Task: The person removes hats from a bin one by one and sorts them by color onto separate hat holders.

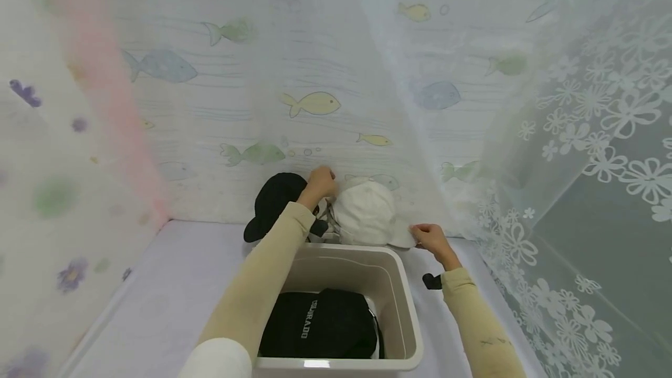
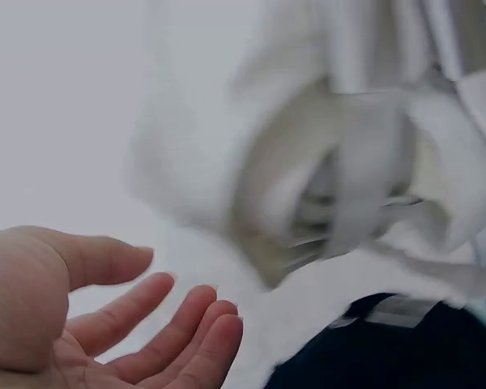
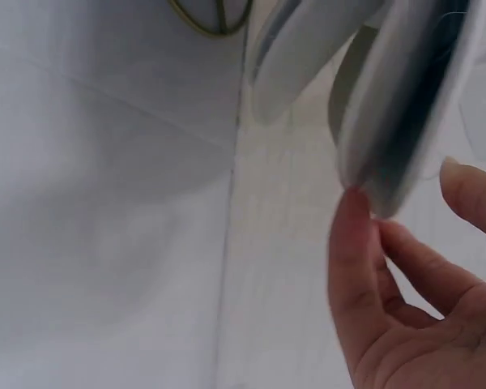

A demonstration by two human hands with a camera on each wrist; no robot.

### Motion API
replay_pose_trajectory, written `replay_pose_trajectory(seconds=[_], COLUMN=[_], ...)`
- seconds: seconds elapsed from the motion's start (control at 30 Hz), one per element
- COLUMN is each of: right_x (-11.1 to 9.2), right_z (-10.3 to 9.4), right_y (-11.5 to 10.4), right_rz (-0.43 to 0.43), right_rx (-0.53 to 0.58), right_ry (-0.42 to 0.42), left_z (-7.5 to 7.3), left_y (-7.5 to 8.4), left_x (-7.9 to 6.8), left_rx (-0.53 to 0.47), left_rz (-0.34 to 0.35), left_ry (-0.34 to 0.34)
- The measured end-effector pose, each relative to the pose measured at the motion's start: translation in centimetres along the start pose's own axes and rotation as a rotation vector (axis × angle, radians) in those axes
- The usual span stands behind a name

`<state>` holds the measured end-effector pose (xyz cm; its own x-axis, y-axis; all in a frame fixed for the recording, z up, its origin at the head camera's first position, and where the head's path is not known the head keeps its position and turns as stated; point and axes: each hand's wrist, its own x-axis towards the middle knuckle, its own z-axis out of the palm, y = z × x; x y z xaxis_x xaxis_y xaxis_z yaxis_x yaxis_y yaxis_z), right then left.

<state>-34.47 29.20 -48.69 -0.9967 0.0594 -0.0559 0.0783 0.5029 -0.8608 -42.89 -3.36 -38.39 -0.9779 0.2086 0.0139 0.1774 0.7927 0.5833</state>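
A white cap (image 1: pixel 367 212) lies against the back curtain, beside a black cap (image 1: pixel 275 197). My left hand (image 1: pixel 321 182) is up between their crowns; in the left wrist view this hand (image 2: pixel 105 324) has relaxed fingers and holds nothing, with the blurred white cap (image 2: pixel 324 186) just beyond it. My right hand (image 1: pixel 426 237) is at the tip of the white cap's brim. In the right wrist view the thumb and forefinger of that hand (image 3: pixel 405 300) close about the brim's edge (image 3: pixel 397 105).
In front of the caps stands a beige plastic bin (image 1: pixel 409 308) holding a black cap with white lettering (image 1: pixel 320 322). A small black object (image 1: pixel 432 280) lies right of the bin. Fish-print curtain behind, floral lace curtain (image 1: pixel 604 133) on the right.
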Motion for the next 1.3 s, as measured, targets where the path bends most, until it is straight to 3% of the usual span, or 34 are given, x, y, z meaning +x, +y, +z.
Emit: replay_pose_trajectory(seconds=[0.17, 0.3, 0.47, 0.63, 0.8, 0.93, 1.1, 1.3], right_x=[-1.5, -3.3, -6.3, -9.7, -12.9, -14.8, -17.2, -19.3], right_z=[-1.1, -2.0, -2.3, -1.9, -0.4, 0.6, 1.4, 2.3], right_y=[-2.2, -4.6, -7.6, -10.1, -11.2, -11.6, -12.5, -13.1], right_rz=[-0.085, -0.178, -0.321, -0.437, -0.531, -0.588, -0.65, -0.649], right_rx=[-0.14, -0.202, -0.224, -0.211, -0.252, -0.3, -0.377, -0.462], right_ry=[0.022, 0.03, 0.022, -0.003, -0.061, -0.123, -0.239, -0.395], left_z=[-3.9, -7.0, -9.3, -10.5, -10.5, -9.7, -7.7, -4.7], left_y=[0.3, 0.2, -1.2, -2.5, -3.8, -4.7, -6.5, -9.5], left_x=[-3.4, -6.9, -10.7, -15.2, -20.5, -23.8, -26.5, -28.6], left_rx=[-0.191, -0.195, -0.198, -0.199, -0.136, -0.102, -0.003, 0.127], left_rz=[0.13, 0.272, 0.439, 0.52, 0.571, 0.603, 0.618, 0.654], left_ry=[0.032, 0.033, 0.052, 0.079, 0.111, 0.122, 0.128, 0.138])
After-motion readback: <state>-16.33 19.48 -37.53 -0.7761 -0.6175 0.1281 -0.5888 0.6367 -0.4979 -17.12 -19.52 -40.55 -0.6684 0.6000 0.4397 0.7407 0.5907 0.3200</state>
